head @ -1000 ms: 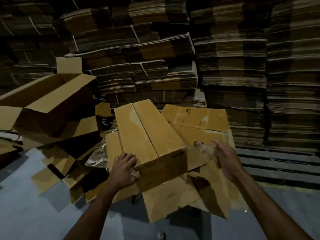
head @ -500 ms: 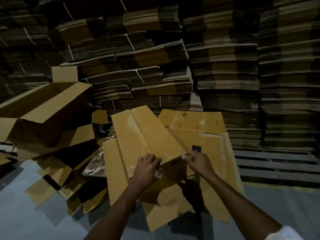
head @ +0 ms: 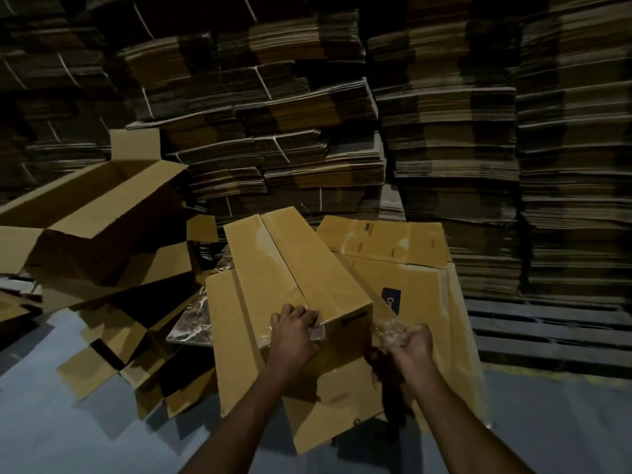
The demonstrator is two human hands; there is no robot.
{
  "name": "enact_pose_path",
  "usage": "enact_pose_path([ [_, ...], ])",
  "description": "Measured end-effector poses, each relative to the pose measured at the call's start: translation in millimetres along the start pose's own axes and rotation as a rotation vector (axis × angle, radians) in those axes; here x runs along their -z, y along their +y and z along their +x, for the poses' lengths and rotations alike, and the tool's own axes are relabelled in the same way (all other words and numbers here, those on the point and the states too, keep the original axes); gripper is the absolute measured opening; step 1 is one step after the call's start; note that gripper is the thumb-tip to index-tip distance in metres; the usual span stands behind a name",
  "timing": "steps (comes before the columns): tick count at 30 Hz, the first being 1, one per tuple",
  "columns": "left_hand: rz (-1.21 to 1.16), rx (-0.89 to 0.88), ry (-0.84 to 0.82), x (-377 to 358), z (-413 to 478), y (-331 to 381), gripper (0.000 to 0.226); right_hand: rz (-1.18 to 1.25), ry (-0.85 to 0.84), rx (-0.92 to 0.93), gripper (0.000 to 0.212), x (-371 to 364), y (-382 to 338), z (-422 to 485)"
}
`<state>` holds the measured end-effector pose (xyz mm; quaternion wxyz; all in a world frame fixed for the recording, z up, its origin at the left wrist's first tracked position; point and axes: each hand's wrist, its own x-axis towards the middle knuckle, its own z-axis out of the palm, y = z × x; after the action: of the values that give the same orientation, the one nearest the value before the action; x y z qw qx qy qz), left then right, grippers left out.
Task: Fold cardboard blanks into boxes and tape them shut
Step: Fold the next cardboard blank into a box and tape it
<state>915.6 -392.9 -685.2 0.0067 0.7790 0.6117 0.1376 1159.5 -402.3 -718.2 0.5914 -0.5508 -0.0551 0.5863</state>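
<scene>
Fingers (head: 301,313) of the left hand (head: 294,333) grip the near end of the closed box (head: 294,265), centre frame on flat blanks (head: 427,295); the right hand (head: 412,340), at its 3 o'clock, clenches crumpled clear tape (head: 386,331). Judged step: end-seam taping; next, pull taut, press down.
</scene>
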Motion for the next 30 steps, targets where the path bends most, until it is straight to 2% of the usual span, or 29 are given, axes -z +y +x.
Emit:
enact_pose_path([
  [2, -0.053, 0.043, -0.003, 2.3, 1.0, -0.1, 0.054, 0.148, 0.095, -0.019, 0.017, 9.6, 3.6, 1.0],
  [3, -0.105, 0.070, 0.004, 3.1, 1.5, -0.5, 0.055, 0.128, 0.139, -0.013, 0.018, 21.8, 6.2, 8.0],
  [6, -0.344, 0.111, 0.152, 10.9, -4.0, 15.1, 0.069, 0.138, 0.039, -0.053, 0.033, 30.9, -8.5, 11.2],
  [7, -0.474, 0.111, 0.231, 13.7, -7.6, 26.7, 0.072, 0.249, 0.005, -0.097, 0.028, 36.4, -12.1, 13.0],
  [8, -0.653, 0.128, 0.297, 15.8, -11.8, 41.2, 0.072, 0.377, 0.024, -0.118, 0.009, 35.0, -19.9, 6.0],
  [9, -0.868, 0.182, 0.326, 19.2, -15.0, 57.2, 0.071, 0.319, 0.026, -0.062, 0.008, 29.3, -25.5, -3.2],
  [12, -1.594, 0.457, 0.193, 25.8, -9.8, 95.7, 0.059, 0.232, -0.066, 0.006, 0.024, 5.1, -42.2, -27.7],
  [14, -1.852, 0.605, 0.127, 23.5, -9.3, 113.7, 0.037, 0.111, -0.149, 0.081, 0.025, -7.3, -48.1, -48.9],
  [15, -1.930, 0.670, 0.106, 22.7, -10.6, 120.7, 0.035, 0.020, -0.166, 0.151, 0.021, -11.8, -46.7, -57.5],
  [16, -2.002, 0.728, 0.084, 20.5, -12.7, 125.3, 0.041, -0.061, -0.199, 0.204, 0.020, -13.2, -45.2, -64.0],
  [19, -2.103, 0.785, 0.054, 17.3, -17.1, 131.3, 0.049, -0.273, -0.308, 0.373, 0.037, -15.0, -31.2, -77.4],
  [22, -2.158, 0.741, 0.053, 33.9, -27.1, 138.6, 0.043, -0.537, -0.495, 0.481, 0.029, -10.1, -11.4, -96.2],
  [23, -2.158, 0.714, 0.067, 41.4, -33.4, 138.9, 0.045, -0.664, -0.564, 0.572, 0.030, -7.5, -4.0, -101.1],
  [25, -2.159, 0.670, 0.010, 45.3, -42.2, 130.0, 0.046, -0.911, -0.622, 0.730, 0.049, -2.7, 5.6, -108.0],
  [26, -2.194, 0.652, -0.100, 47.4, -48.0, 124.1, 0.057, -0.997, -0.614, 0.767, 0.056, -2.0, 7.7, -112.4],
  [27, -2.212, 0.652, -0.199, 50.6, -54.1, 118.5, 0.079, -1.062, -0.580, 0.798, 0.053, -2.1, 12.0, -115.8],
  [28, -2.237, 0.638, -0.271, 51.6, -61.2, 112.4, 0.093, -1.103, -0.521, 0.833, 0.039, -2.4, 17.0, -121.6],
  [29, -2.255, 0.624, -0.320, 53.5, -68.6, 108.6, 0.102, -1.101, -0.460, 0.868, 0.018, -2.5, 22.3, -129.1],
  [30, -2.271, 0.605, -0.358, 55.0, -75.1, 103.7, 0.105, -1.059, -0.388, 0.881, 0.013, -2.2, 30.9, -134.8],
])
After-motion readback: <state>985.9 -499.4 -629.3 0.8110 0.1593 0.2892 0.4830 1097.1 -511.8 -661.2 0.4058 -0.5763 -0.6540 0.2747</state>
